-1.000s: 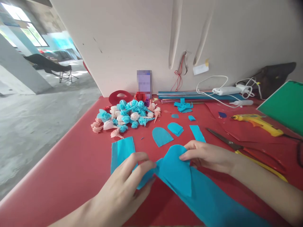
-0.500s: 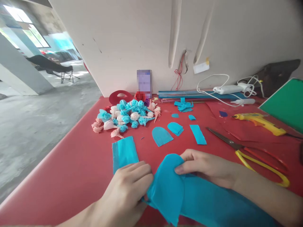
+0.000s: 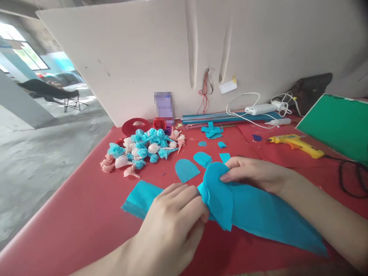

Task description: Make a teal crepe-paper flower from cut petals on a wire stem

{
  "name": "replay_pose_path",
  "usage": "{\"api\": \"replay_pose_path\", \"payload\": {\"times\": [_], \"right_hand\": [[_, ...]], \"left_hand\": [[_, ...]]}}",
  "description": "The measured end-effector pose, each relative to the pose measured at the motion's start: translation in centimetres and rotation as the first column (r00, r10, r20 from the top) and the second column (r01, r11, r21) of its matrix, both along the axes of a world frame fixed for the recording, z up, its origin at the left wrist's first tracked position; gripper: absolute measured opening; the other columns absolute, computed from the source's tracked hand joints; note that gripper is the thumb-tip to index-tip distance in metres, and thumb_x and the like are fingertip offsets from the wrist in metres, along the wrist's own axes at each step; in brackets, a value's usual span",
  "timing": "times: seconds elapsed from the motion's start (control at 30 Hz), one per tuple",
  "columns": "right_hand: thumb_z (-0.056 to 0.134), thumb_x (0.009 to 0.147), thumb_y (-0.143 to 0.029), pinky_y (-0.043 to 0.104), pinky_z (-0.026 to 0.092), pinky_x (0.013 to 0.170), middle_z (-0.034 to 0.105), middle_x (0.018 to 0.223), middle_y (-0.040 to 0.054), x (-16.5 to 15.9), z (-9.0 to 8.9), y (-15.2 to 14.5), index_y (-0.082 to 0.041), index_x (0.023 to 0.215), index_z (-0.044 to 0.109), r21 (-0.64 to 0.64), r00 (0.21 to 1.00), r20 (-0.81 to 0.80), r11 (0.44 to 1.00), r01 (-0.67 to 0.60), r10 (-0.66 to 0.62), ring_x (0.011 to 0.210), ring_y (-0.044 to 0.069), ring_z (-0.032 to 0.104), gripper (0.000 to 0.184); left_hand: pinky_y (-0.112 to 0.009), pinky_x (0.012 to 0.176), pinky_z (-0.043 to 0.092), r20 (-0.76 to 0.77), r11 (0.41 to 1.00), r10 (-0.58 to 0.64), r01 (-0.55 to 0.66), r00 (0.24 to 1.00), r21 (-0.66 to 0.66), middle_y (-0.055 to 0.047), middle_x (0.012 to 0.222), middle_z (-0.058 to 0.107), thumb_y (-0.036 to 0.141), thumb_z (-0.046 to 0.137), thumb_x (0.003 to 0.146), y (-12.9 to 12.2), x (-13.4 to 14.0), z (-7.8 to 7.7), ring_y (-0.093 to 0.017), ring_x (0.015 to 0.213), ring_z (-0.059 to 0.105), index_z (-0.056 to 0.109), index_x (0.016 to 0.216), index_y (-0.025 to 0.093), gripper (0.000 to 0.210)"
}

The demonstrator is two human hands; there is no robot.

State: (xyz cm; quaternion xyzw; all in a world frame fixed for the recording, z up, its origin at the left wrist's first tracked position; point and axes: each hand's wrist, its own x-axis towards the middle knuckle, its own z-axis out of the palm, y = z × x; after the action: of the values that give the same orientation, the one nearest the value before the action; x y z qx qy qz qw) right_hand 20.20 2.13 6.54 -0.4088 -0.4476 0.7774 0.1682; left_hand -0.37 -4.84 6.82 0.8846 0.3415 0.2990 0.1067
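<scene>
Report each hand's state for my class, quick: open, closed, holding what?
Left hand: closed, apparently gripping the long blue paper-like strip.
Right hand: closed, pinching the blue round-topped paper-like piece.

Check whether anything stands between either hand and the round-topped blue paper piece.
Nothing visible does. The right hand pinches the round-topped blue paper piece directly, where it overlaps the long blue paper strip. The left hand is closed right beside it, though what lies inside that grip is hidden.
</scene>
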Motion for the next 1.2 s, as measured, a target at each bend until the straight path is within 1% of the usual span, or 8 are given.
{"api": "replay_pose_path", "payload": {"times": [0.17, 0.3, 0.37, 0.5, 0.77, 0.9, 1.07, 1.2], "right_hand": [[0.076, 0.059, -0.031, 0.019, 0.036, 0.048, 0.057, 0.059, -0.0011, 0.6, 0.4, 0.1, -0.011, 0.063, 0.058, 0.04, 0.998, -0.048, 0.999, 0.032, -0.03, 0.054, 0.008, 0.052, 0.028], [0.074, 0.061, -0.03, 0.022, 0.044, 0.057, 0.062, 0.067, 0.0017, 0.9, 0.4, 0.4, -0.011, 0.066, 0.061, 0.034, 0.996, -0.078, 0.999, 0.043, -0.04, 0.062, 0.011, 0.057, 0.024], [0.075, 0.061, -0.028, 0.021, 0.044, 0.056, 0.062, 0.065, 0.0012, 0.9, 0.3, 0.7, -0.011, 0.064, 0.06, 0.033, 0.995, -0.078, 0.998, 0.061, -0.058, 0.059, 0.01, 0.056, 0.023], [0.074, 0.062, -0.027, 0.02, 0.045, 0.052, 0.061, 0.061, -0.0005, 0.9, -0.2, 1.2, -0.012, 0.063, 0.06, 0.023, 0.994, -0.076, 0.996, 0.086, -0.084, 0.054, 0.008, 0.055, 0.021], [0.073, 0.063, -0.027, 0.018, 0.044, 0.051, 0.06, 0.06, -0.0017, 0.6, -0.5, 1.3, -0.012, 0.065, 0.062, 0.051, 0.995, -0.084, 0.997, 0.06, -0.056, 0.054, 0.007, 0.054, 0.018], [0.072, 0.064, -0.029, 0.017, 0.04, 0.048, 0.057, 0.058, -0.0013, 0.9, -0.6, 1.4, -0.011, 0.061, 0.06, 0.134, 0.996, -0.081, 0.99, 0.044, -0.033, 0.051, 0.007, 0.05, 0.021], [0.071, 0.064, -0.035, 0.016, 0.034, 0.043, 0.049, 0.05, -0.0039, 2.1, 0.0, 1.4, -0.013, 0.055, 0.057, 0.288, 0.992, -0.129, 0.956, 0.053, -0.016, 0.045, 0.005, 0.043, 0.028], [0.069, 0.066, -0.035, 0.019, 0.042, 0.053, 0.057, 0.06, -0.0008, 3.2, 1.0, 1.1, -0.014, 0.058, 0.061, 0.354, 0.991, -0.124, 0.935, -0.012, 0.059, 0.055, 0.008, 0.051, 0.023]], "left_hand": [[-0.023, 0.057, 0.037, 0.009, 0.998, 0.046, -0.047, 0.999, 0.036, 0.003, 0.062, 0.047, -0.003, 0.042, 0.074, 0.6, 0.6, 0.2, -0.01, 0.057, 0.042, 0.038, 0.07, 0.019, 0.022], [-0.023, 0.06, 0.038, -0.029, 0.987, 0.061, -0.056, 0.998, 0.15, 0.0, 0.077, 0.049, -0.002, 0.044, 0.076, 1.1, 0.5, -0.2, -0.011, 0.066, 0.043, 0.044, 0.073, 0.018, 0.021], [-0.022, 0.056, 0.036, -0.034, 0.984, 0.064, -0.057, 0.997, 0.17, 0.001, 0.076, 0.046, -0.002, 0.043, 0.077, 1.4, 0.4, -0.4, -0.01, 0.063, 0.041, 0.043, 0.07, 0.018, 0.022], [-0.022, 0.052, 0.032, -0.045, 0.987, 0.09, -0.084, 0.995, 0.136, 0.003, 0.065, 0.041, -0.003, 0.044, 0.074, 1.7, 0.5, -0.5, -0.01, 0.057, 0.036, 0.04, 0.07, 0.019, 0.023], [-0.019, 0.052, 0.034, -0.042, 0.999, 0.035, -0.033, 0.999, 0.041, 0.004, 0.07, 0.047, -0.001, 0.046, 0.075, 2.1, 0.2, -1.0, -0.008, 0.059, 0.042, 0.045, 0.074, 0.019, 0.021], [-0.018, 0.048, 0.031, -0.007, 0.996, 0.09, -0.09, 0.996, -0.018, 0.006, 0.064, 0.043, -0.004, 0.046, 0.069, 2.4, 0.2, -1.1, -0.007, 0.053, 0.038, 0.038, 0.069, 0.02, 0.026], [-0.017, 0.059, 0.04, 0.011, 0.977, 0.11, -0.106, 0.994, -0.186, 0.005, 0.076, 0.052, -0.001, 0.05, 0.068, 3.0, 0.3, -0.7, -0.007, 0.065, 0.051, 0.047, 0.083, 0.021, 0.026], [-0.016, 0.052, 0.038, 0.081, 0.989, 0.096, -0.086, 0.992, -0.118, 0.006, 0.069, 0.051, -0.007, 0.046, 0.064, 2.6, 0.0, 0.3, -0.006, 0.06, 0.047, 0.044, 0.071, 0.02, 0.027]]}}
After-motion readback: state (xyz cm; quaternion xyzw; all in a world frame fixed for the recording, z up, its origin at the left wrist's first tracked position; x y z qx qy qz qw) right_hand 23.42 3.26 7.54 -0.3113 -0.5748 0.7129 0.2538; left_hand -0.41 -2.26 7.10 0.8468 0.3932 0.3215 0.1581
